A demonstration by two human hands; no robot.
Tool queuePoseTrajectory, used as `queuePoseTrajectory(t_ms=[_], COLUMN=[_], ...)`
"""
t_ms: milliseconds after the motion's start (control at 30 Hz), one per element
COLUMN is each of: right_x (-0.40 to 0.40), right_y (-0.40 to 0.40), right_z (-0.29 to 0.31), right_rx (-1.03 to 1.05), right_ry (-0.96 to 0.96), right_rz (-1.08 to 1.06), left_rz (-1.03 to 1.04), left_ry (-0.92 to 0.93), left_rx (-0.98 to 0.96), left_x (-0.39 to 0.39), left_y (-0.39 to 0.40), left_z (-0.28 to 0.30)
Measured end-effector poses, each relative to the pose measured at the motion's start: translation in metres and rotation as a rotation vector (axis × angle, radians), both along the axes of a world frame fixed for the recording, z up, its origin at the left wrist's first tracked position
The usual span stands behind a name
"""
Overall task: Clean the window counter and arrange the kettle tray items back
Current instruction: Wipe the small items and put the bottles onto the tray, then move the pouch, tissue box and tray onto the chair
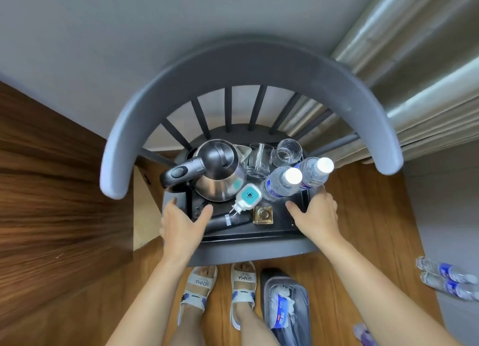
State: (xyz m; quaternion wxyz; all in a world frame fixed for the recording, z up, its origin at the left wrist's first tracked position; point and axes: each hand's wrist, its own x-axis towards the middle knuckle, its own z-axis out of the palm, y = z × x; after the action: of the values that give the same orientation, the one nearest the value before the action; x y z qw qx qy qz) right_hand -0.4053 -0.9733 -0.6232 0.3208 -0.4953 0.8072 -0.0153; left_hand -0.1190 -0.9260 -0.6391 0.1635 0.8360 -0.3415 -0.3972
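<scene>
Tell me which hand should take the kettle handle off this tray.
Left. The kettle stands on the tray's left half, its black handle pointing out left, just above the left hand. The right hand is at the tray's right edge, beside the water bottles.

Count, centre of frame, on the black tray (259, 233) (1):
- kettle (220, 175): 1
- drinking glasses: 2, one (259, 160) beside the kettle, one (289, 152) further right
- capped water bottles on the tray: 2, (281, 183) and (315, 172)
- plug-in device, white and teal (246, 199): 1
- small square amber glass item (263, 214): 1
- dark tube lying flat (230, 219): 1

Elsewhere:
- chair (248, 68): 1
- hands on the tray ends: 2, left hand (182, 222), right hand (315, 214)
- sandalled feet, bottom centre: 2
- bin with rubbish (286, 304), bottom centre-right: 1
- more bottles lying at right edge (445, 277): 2
</scene>
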Motion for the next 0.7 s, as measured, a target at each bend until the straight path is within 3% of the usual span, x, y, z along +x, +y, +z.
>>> queuePoseTrajectory(t_ms=[167, 300, 467, 700], right_x=[0.03, 0.061, 0.099, 0.148], right_y=[0.026, 0.044, 0.052, 0.052], right_z=[0.064, 0.132, 0.215, 0.309], right_rx=[0.208, 0.193, 0.118, 0.049], right_ry=[0.147, 0.181, 0.157, 0.148], right_rz=[0.188, 0.402, 0.588, 0.784], left_rz=[-0.078, -0.26, -0.462, -0.433], left_ry=[0.028, 0.007, -0.203, -0.378], left_rx=[0.118, 0.109, 0.038, -0.081], left_x=[0.002, 0.002, 0.007, 0.03], left_y=[0.017, 0.031, 0.046, 0.077], left_z=[0.067, 0.138, 0.224, 0.326])
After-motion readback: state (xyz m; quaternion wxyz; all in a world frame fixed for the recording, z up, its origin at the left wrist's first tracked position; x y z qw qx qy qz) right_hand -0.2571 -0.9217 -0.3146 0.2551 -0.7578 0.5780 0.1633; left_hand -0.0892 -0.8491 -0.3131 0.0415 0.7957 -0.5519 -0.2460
